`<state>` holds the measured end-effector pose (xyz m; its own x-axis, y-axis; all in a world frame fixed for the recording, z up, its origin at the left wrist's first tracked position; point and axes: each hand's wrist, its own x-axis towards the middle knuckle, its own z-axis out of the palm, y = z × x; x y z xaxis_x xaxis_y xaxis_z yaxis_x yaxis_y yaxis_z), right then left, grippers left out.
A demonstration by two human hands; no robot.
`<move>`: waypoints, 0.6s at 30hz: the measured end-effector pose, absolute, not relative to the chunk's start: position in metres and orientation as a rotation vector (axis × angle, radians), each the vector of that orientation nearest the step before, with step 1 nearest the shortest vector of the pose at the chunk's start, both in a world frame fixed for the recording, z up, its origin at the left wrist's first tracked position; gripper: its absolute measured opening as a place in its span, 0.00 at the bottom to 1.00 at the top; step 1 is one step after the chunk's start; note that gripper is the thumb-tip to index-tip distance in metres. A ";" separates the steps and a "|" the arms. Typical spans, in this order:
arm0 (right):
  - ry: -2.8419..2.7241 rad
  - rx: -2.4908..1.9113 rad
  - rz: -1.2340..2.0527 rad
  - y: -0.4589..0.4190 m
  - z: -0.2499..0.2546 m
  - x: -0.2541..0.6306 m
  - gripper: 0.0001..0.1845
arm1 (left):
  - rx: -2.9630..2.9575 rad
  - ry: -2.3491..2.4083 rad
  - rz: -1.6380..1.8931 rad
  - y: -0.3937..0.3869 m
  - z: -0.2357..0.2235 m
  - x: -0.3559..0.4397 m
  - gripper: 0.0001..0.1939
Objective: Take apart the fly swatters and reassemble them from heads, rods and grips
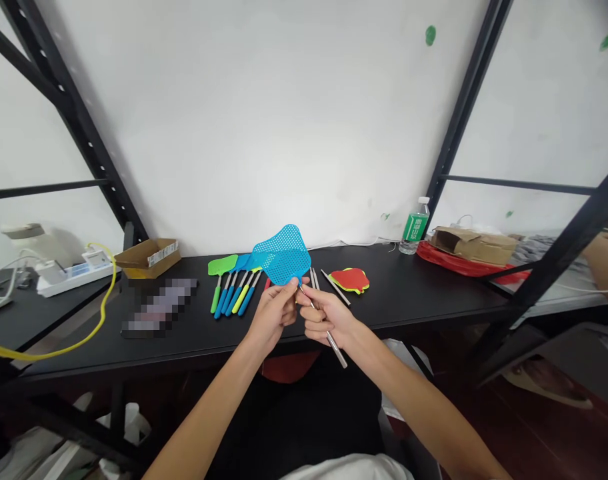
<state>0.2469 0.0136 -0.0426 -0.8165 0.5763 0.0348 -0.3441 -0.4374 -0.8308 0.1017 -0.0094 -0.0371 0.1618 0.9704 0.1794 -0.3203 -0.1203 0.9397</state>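
Note:
A blue perforated fly swatter head (287,257) is held up over the front of the table, with my left hand (274,312) pinching its narrow neck. My right hand (329,317) is closed around a thin silver metal rod (337,350), whose thicker end points down toward me. The rod's tip meets the neck of the swatter head between my fingers; whether it is inside cannot be seen. Behind my left hand lies a row of several fly swatters, one with a green head (223,265), the others with blue or yellow handles. Loose metal rods (335,288) and red and yellow swatter heads (351,279) lie beyond my right hand.
The black table (384,300) runs along a white wall. At left are an open cardboard box (149,259), a blurred flat object (161,307), a power strip (77,277) and a yellow cable (104,300). A water bottle (415,227) and crumpled cardboard (474,245) stand right, near another person's arm (601,267).

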 end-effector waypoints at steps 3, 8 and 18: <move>-1.290 -0.379 2.144 0.012 -0.046 0.242 0.21 | 1.157 0.816 1.418 -0.006 -0.044 0.104 0.25; -1.439 -0.512 1.811 0.005 -0.054 0.234 0.24 | 1.171 0.978 1.594 -0.001 -0.042 0.095 0.21; -1.337 -1.007 1.485 0.072 -0.050 0.233 0.14 | 1.124 1.131 1.924 -0.001 -0.014 0.048 0.18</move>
<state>0.2329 0.0722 -0.0505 -0.2910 0.9566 -0.0142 -0.0859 -0.0409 -0.9955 0.0478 -0.0009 -0.0140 -0.4360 0.8282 0.3522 -0.0947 -0.4314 0.8972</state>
